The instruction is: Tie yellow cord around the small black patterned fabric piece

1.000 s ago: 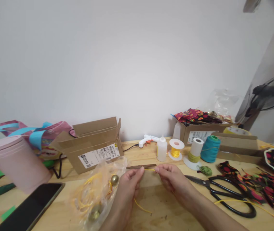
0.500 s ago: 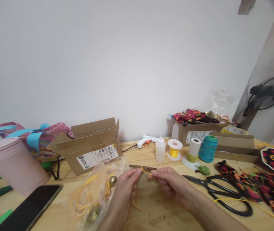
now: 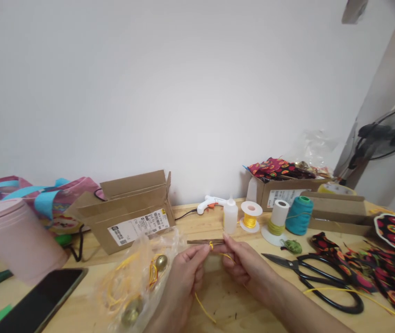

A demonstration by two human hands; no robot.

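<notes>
Low centre: left hand [image 3: 182,274] and right hand [image 3: 246,266] pinch cord [image 3: 211,245] around stick [image 3: 199,241].
Cord: knotting, seemingly; tightening needs even pull.

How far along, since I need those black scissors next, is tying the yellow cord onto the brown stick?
Done: the thin yellow cord looks knotted around the slim brown wooden stick. In hand: the left hand and right hand pinch the cord either side of that knot. Left: a loop looks slack, the tail trails uncut, and the large black scissors lie untouched.
</notes>
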